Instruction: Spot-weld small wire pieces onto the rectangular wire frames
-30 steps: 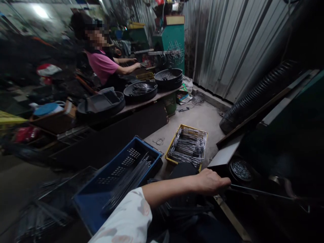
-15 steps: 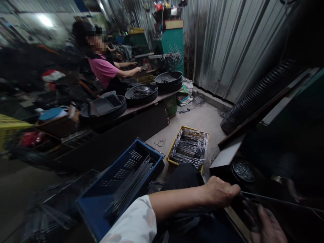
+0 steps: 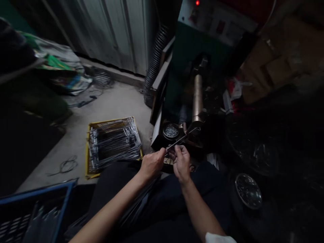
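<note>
My left hand (image 3: 152, 164) is closed round the near end of a thin metal rod (image 3: 182, 138). The rod slants up and to the right toward the green machine (image 3: 192, 50) and its brass cylinder (image 3: 197, 98). My right hand (image 3: 181, 162) is right beside the left, its fingers pinched on the same rod. A small round tin of little metal parts (image 3: 170, 131) sits just beyond both hands on the machine's ledge. More rods lie across my lap (image 3: 136, 209).
A yellow crate of wire parts (image 3: 111, 143) lies on the concrete floor to the left. A blue crate (image 3: 32, 209) is at the lower left. A corrugated hose (image 3: 155, 64) runs down by the metal wall. A round shiny lid (image 3: 248, 191) lies at the right.
The view has swung right, off the co-worker's bench and onto the machine. My right hand has come in and taken hold of the rod beside my left hand.
</note>
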A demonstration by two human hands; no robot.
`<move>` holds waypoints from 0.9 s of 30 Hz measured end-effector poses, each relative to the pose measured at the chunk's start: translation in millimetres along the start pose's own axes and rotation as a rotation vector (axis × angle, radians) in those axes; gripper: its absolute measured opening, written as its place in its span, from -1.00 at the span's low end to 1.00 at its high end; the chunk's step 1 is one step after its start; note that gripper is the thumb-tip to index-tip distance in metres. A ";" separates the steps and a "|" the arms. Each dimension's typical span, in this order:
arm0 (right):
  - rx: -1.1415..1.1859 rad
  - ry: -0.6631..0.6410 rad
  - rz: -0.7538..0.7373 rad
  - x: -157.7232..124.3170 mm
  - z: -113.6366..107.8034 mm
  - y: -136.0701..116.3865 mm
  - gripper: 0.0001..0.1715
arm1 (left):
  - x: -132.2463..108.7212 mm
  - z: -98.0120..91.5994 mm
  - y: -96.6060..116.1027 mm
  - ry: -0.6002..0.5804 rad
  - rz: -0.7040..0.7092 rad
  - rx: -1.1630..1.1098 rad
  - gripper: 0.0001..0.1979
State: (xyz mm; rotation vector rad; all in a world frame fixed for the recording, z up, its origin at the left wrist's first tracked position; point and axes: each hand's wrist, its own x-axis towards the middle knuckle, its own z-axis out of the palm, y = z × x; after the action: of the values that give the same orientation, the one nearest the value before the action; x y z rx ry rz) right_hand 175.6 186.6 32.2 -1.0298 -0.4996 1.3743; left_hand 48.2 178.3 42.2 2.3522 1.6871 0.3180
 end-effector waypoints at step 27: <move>0.118 0.041 -0.045 29.5 -16.7 -21.4 -0.67 | 51.1 9.4 17.7 0.020 0.046 0.021 -0.75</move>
State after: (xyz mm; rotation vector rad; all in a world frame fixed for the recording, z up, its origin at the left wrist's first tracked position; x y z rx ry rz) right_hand 206.5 212.1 33.7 -0.9440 -0.4037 1.3245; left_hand 83.1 220.6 40.9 2.4136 1.6552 0.3345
